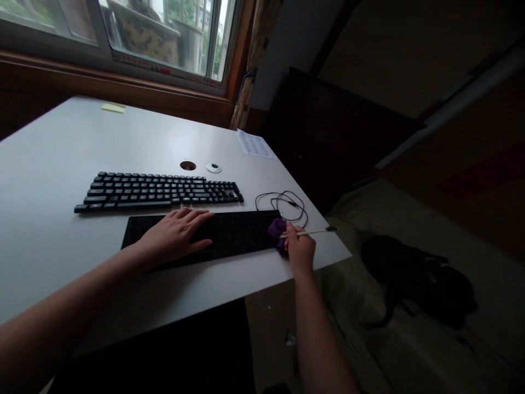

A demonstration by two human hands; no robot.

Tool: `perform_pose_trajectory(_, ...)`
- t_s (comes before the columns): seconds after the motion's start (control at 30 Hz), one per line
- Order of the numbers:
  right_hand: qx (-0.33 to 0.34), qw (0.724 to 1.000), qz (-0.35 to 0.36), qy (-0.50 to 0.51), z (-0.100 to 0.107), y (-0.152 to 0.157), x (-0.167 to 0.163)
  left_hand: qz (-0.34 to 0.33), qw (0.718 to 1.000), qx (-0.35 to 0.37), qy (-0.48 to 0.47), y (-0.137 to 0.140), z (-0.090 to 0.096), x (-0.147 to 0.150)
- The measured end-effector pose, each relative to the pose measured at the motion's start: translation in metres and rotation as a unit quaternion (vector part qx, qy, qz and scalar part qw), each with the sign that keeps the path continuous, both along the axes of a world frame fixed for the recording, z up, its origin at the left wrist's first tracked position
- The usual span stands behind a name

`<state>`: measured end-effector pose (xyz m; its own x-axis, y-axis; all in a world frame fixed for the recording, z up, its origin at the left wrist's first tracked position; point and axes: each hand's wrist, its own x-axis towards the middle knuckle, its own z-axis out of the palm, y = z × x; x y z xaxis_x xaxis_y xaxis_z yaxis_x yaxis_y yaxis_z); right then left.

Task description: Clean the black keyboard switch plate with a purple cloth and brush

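Note:
A black keyboard (241, 232) with dark keys lies near the table's front edge. My left hand (180, 232) rests palm down on its left half, fingers stretched out and thumb apart. At the keyboard's right end, my right hand (301, 249) is closed round a thin pale-handled brush (314, 232) whose dark tip points right. A bunched purple cloth (276, 227) sits under the same hand's fingers, touching the keyboard's right end. Just behind lies a second black keyboard (159, 191) with pale-marked keys, which neither hand touches.
A thin black cable (293, 202) loops beyond the right hand. Farther back are a round hole (188, 165) in the white table (53, 158), its loose cover (214, 168), a printed sheet (255, 144) and a yellow paper (114, 108). A dark bundle (418, 279) lies off to the right.

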<state>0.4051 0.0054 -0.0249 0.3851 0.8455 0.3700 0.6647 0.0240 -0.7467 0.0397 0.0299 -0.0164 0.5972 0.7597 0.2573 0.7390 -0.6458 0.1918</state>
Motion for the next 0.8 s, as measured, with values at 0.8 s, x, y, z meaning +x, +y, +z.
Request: perform_pose_trajectory(0.8,0.031,0.999,0.023,-0.016,-0.005,0.0046,0.0007,0.004,1.0,0.011,-0.004,0.0016,-0.0043,-0.001)
